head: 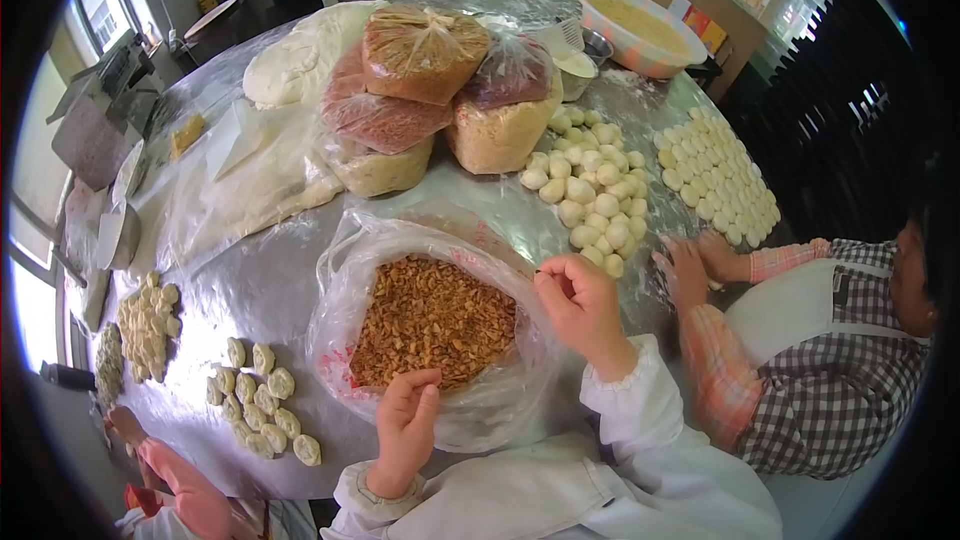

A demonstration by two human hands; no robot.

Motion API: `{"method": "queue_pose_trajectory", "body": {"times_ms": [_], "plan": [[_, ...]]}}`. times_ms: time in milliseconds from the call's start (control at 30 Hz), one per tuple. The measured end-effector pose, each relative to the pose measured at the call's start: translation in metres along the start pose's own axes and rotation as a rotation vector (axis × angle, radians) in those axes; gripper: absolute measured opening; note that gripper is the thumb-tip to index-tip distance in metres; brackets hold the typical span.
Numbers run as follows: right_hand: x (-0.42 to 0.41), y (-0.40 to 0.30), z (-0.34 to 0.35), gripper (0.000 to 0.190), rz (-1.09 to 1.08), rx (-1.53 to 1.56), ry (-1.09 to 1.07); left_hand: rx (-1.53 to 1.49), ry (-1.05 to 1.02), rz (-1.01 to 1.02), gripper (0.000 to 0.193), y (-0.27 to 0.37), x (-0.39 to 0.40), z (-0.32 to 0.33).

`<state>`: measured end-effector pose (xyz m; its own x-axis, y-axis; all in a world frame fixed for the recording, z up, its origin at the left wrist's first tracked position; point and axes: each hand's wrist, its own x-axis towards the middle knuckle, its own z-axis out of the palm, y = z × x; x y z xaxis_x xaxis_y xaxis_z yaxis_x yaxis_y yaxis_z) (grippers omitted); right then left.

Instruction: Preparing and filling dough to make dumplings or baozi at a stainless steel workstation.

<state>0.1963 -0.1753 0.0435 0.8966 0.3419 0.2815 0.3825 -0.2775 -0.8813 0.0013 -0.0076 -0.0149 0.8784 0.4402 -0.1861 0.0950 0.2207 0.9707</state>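
An opened clear plastic bag [540, 360] stands before me on the metal table, its mouth spread wide. Inside lies a heap of brown chopped, crumbly filling [435, 315]. My left hand [405, 424] is over the bag's near rim, thumb and forefinger brought close together; whether a crumb sits between them is too small to tell. At the bag's right side, my right hand [589, 311] is raised with thumb and forefinger pinched on a tiny dark bit [537, 273]. Both my sleeves are white.
Behind the bag are stacked bags of filling [424, 52] and covered dough [300, 60]. Dough balls [592, 187] lie to the right, with flattened pieces [259, 397] at left. A co-worker's hands [686, 262] work close at right; another person's arm [180, 465] reaches in at lower left.
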Motion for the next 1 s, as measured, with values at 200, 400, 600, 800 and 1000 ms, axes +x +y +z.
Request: {"method": "queue_pose_trajectory", "body": {"times_ms": [200, 400, 600, 800, 1000], "plan": [[-0.011, 0.017, -0.005, 0.005, -0.005, 0.005, 0.059, 0.098, -0.02, 0.057, 0.018, 0.006, -0.001, 0.005], [-0.009, 0.009, -0.021, 0.003, -0.023, -0.037, 0.199, 0.149, -0.027, 0.088, 0.016, 0.004, -0.008, 0.004], [-0.069, 0.044, -0.066, 0.003, -0.055, -0.274, 0.351, 0.201, -0.009, 0.07, 0.014, -0.002, -0.011, -0.003], [-0.193, 0.104, -0.145, 0.008, 0.423, -0.623, 0.144, 0.189, -0.027, 0.074, 0.014, -0.001, -0.012, -0.003], [-0.241, 0.14, -0.117, 0.02, 0.663, -0.877, -0.305, 0.457, -0.029, 0.179, 0.02, -0.011, -0.016, -0.006]]}}
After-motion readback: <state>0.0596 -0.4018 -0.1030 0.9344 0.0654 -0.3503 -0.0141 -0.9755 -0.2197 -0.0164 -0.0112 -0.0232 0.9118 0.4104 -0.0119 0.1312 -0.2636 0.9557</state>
